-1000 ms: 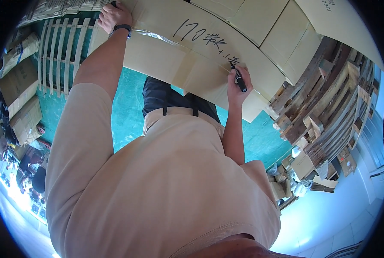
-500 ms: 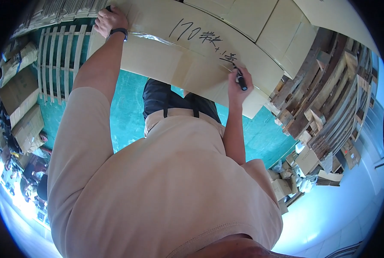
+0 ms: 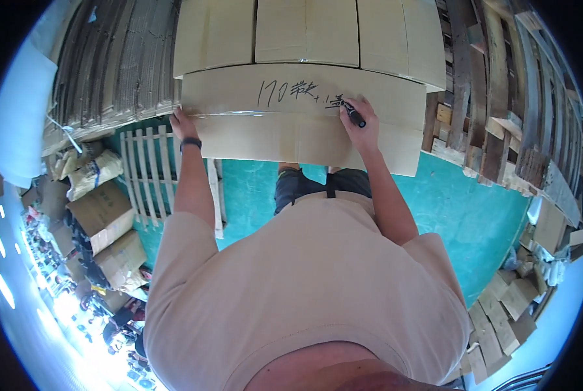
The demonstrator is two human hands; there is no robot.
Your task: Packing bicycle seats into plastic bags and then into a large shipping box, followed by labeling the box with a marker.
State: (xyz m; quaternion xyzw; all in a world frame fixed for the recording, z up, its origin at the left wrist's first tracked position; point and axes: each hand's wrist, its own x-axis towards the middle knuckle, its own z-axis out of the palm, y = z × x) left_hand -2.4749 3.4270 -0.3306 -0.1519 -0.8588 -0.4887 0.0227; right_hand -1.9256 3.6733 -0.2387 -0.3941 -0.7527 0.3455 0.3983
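Observation:
A large sealed cardboard box (image 3: 291,133) stands in front of me with black handwriting on its top face. My right hand (image 3: 360,124) is shut on a black marker (image 3: 353,115), its tip touching the box at the end of the writing. My left hand (image 3: 182,124), with a dark wristband, rests flat on the box's left edge beside the clear tape seam. More cardboard boxes (image 3: 304,32) are stacked behind it.
A white wooden pallet (image 3: 149,173) lies on the teal floor (image 3: 474,215) to the left. Flattened cardboard (image 3: 109,65) is stacked upper left, brown parcels (image 3: 102,221) lower left, and wooden pallets (image 3: 500,98) lean at the right.
The view has swung so the box now sits level and centred. My right hand has moved rightward along the box, and more marks have been added to the writing.

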